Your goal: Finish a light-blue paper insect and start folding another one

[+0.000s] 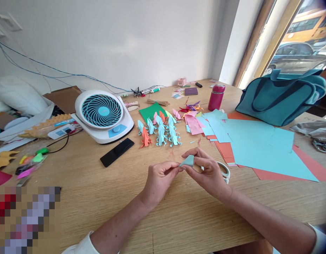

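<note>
Between both hands, above the wooden table (120,197), is a small folded piece of light blue paper (188,161). My left hand (161,176) pinches its left corner between thumb and fingers. On the other side my right hand (205,171) grips the paper, thumb at the lower edge and index finger curled over. White-handled scissors (225,172) lie partly hidden behind my right hand. Beyond the hands stand several folded paper figures (160,135), mostly light blue, with an orange one (145,137) at the front left.
Light blue sheets (260,141) overlap orange ones (226,152) on the right, before a teal bag (279,98). A magenta bottle (216,98) stands behind them. Left are a white fan (103,114) and a black phone (117,152). A green sheet (152,112) lies behind the figures.
</note>
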Demonstrator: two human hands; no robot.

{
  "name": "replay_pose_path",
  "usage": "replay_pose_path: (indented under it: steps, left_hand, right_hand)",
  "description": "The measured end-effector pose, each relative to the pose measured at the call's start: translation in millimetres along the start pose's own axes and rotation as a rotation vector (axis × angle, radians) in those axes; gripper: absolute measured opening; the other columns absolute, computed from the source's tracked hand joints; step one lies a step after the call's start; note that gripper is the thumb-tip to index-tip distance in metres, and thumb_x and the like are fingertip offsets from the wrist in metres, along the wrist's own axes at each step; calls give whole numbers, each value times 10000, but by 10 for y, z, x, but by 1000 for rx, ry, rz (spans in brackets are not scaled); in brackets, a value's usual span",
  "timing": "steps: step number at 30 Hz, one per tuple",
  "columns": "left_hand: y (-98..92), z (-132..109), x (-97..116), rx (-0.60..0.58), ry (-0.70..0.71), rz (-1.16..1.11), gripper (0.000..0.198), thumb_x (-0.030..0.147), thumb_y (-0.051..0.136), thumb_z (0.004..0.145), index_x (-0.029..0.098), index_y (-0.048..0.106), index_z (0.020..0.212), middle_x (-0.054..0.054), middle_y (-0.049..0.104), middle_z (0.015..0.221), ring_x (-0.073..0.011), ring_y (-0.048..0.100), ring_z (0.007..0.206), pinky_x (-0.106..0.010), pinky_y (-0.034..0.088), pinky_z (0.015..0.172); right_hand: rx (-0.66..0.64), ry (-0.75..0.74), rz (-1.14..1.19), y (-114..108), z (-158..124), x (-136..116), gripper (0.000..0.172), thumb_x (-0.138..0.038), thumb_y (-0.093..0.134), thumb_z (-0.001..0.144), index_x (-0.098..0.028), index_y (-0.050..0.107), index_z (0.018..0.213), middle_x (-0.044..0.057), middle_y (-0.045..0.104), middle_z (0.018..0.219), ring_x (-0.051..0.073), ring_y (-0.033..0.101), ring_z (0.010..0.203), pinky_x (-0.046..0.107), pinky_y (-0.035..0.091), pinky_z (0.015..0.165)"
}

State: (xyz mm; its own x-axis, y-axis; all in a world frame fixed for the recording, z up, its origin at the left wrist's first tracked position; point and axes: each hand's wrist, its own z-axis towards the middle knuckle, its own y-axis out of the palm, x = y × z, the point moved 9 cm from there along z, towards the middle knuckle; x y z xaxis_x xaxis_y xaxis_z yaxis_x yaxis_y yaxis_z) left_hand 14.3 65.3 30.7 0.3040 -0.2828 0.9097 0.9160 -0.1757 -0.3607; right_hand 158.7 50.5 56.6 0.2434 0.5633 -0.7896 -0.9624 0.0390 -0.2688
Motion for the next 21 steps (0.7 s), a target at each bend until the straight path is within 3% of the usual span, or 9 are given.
replay_pose_path:
  steps: [9, 21]
  left_hand:
    - [-16, -11, 90, 34, 93, 43, 136, 266, 675, 857, 183, 783, 856, -18, 743, 755, -137, 628, 654, -221, 457, 614]
    - [18, -12, 18, -3, 20, 26, 185, 320, 677, 851, 167, 775, 820, -18, 698, 680, -129, 594, 625, -222, 434, 584]
  right_hand:
    - [30, -71, 0, -32, -27, -39, 124, -218, 674, 869, -207, 647, 749, 75, 603, 1024, 190, 583, 910, 324, 480, 763]
    - [99, -199, -45, -168, -23, -164, 115, -131, 699, 836, -220, 636, 798, 45, 569, 998, 176, 569, 937, 321, 474, 782]
